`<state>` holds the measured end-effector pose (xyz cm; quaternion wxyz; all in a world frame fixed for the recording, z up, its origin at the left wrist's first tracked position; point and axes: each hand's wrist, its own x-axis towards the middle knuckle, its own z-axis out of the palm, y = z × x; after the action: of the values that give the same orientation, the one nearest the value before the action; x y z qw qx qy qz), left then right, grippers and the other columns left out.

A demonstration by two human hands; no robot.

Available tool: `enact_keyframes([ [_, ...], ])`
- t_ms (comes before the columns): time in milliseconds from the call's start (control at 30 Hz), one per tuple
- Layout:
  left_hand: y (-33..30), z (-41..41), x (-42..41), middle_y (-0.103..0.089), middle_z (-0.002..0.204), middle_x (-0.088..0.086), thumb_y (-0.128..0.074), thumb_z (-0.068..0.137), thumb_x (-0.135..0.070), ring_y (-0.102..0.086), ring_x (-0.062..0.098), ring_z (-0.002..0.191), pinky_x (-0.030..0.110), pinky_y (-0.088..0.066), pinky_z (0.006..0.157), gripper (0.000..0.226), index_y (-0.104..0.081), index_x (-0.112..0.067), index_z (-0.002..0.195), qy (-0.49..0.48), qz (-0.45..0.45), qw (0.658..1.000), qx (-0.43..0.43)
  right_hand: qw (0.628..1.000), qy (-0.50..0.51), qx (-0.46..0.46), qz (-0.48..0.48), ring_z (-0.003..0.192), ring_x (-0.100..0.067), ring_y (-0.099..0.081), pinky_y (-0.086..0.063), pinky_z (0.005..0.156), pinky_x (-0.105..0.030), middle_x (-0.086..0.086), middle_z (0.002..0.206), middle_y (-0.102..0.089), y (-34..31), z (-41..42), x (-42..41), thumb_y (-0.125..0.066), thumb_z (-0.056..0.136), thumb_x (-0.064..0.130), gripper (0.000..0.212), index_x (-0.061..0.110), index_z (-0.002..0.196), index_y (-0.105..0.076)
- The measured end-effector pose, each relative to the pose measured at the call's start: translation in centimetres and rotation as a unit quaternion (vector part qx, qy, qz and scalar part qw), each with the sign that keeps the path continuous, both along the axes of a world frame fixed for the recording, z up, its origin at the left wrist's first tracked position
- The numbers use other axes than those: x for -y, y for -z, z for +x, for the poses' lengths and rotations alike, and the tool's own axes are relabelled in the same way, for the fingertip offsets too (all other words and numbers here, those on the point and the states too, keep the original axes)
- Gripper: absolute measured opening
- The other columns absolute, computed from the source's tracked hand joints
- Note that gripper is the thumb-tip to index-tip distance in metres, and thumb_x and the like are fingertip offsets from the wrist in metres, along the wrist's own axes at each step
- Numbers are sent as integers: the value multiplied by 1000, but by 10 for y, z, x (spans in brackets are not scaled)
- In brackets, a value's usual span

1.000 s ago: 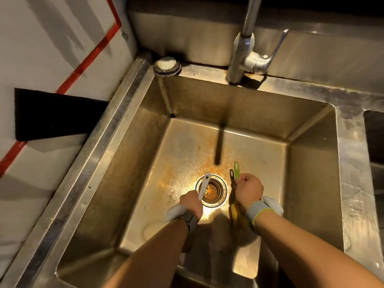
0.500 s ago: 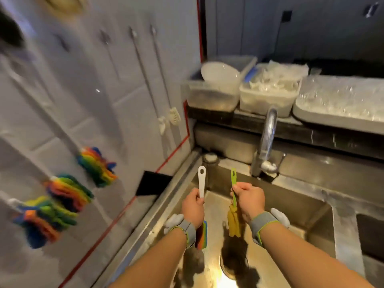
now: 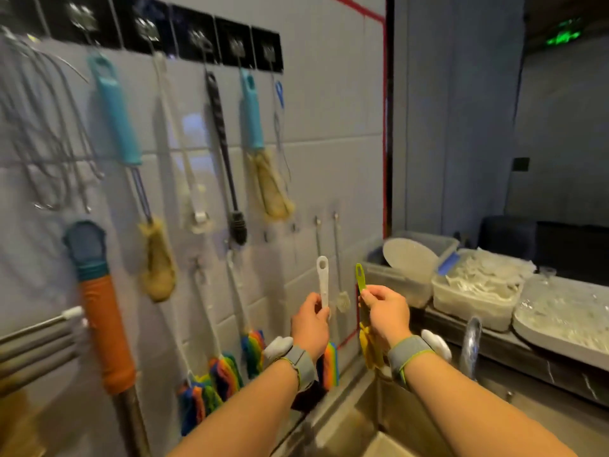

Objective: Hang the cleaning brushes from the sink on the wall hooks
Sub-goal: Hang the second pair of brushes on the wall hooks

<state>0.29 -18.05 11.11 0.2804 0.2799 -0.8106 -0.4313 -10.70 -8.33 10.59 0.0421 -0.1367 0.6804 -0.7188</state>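
My left hand (image 3: 311,319) grips a white-handled brush (image 3: 323,278) upright, its rainbow head (image 3: 330,364) hanging below my wrist. My right hand (image 3: 384,311) pinches a green-handled brush (image 3: 360,277), whose yellow head (image 3: 369,352) dangles under the hand. Both handles have a hanging hole at the top. Both brushes are raised in front of the tiled wall, above the sink's left edge (image 3: 333,410). A lower row of small wall hooks (image 3: 318,221) sits just above the handles. A row of black hook plates (image 3: 267,49) runs along the top of the wall.
Several brushes hang from the wall: teal-handled ones (image 3: 252,113), a black one (image 3: 224,153), rainbow-headed ones (image 3: 227,371) lower down. An orange-wrapped pole (image 3: 105,324) stands at left. The faucet (image 3: 471,341) and plastic tubs (image 3: 474,291) on a shelf lie to the right.
Both hands lifted the brushes out of the sink and up toward the wall. My view swung from the sink basin up to the wall hooks.
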Motion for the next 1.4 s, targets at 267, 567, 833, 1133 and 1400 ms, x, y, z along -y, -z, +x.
enact_keyframes([
  [267, -50, 5, 33, -64, 87, 16, -52, 97, -13, -53, 30, 76, 35, -40, 67, 12, -57, -3, 91, -72, -10, 996, -47, 998, -56, -5, -37, 57, -15, -56, -44, 55, -26, -4, 64, -65, -53, 4, 52, -64, 86, 6, 10, 5, 89, -73],
  [567, -48, 18, 64, -65, 89, 22, -53, 95, -12, -50, 27, 75, 32, -42, 70, 14, -52, -3, 85, -123, 20, 990, -64, 991, -116, 10, -62, 52, -16, -48, -34, 33, -15, -6, 61, -55, -78, 8, 104, -56, 90, 1, 26, 17, 71, -62],
  [833, -37, 14, 71, -64, 82, 19, -53, 94, -12, -56, 31, 76, 35, -44, 69, 15, -52, -4, 82, -119, 16, 992, -44, 989, -129, 27, -62, 53, -14, -48, -37, 44, -20, -7, 64, -54, -86, 0, 121, -53, 93, 2, 11, 5, 94, -63],
  [1133, -32, 18, 72, -70, 91, 14, -55, 96, -17, -65, 32, 88, 39, -53, 81, 12, -59, -6, 93, -121, -13, 992, -27, 981, -174, 61, -62, 58, -16, -48, -38, 53, -28, -6, 66, -55, -62, 6, 132, -50, 95, 6, 14, 7, 87, -62],
  [1400, -32, 34, 71, -68, 97, 6, -57, 93, -17, -64, 25, 93, 37, -54, 87, 14, -58, -15, 107, -96, -6, 995, -28, 975, -187, 91, -77, 61, -15, -50, -43, 56, -25, -6, 69, -57, -59, 8, 116, -56, 92, 7, 6, 7, 93, -62],
])
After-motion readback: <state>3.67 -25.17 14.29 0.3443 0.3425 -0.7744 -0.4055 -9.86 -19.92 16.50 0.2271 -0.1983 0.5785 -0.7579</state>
